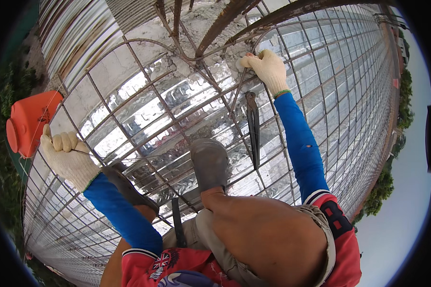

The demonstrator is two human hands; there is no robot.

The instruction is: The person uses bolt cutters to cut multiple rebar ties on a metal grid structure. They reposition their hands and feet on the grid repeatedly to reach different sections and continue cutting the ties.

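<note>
My left hand (66,154), in a cream knitted glove, is closed on a thin tie wire (107,158) at the left of the rebar mesh. The wire runs rightward over the mesh towards my shoes; where it ends I cannot tell. My right hand (267,68), gloved alike, is bent at a mesh bar beside the upright rebars; whether its fingers hold a wire or the bar is unclear. Below it a pair of end-cutting nippers (253,129) lies on the mesh, jaws towards the top, handles nearly together.
Rusty rebars (222,27) rise from rough concrete (194,21) at the top. Mesh (330,82) lies over shiny metal decking (197,104) under my clogs (210,163). An orange plastic container (36,120) stands at the left edge, near corrugated sheets (82,32).
</note>
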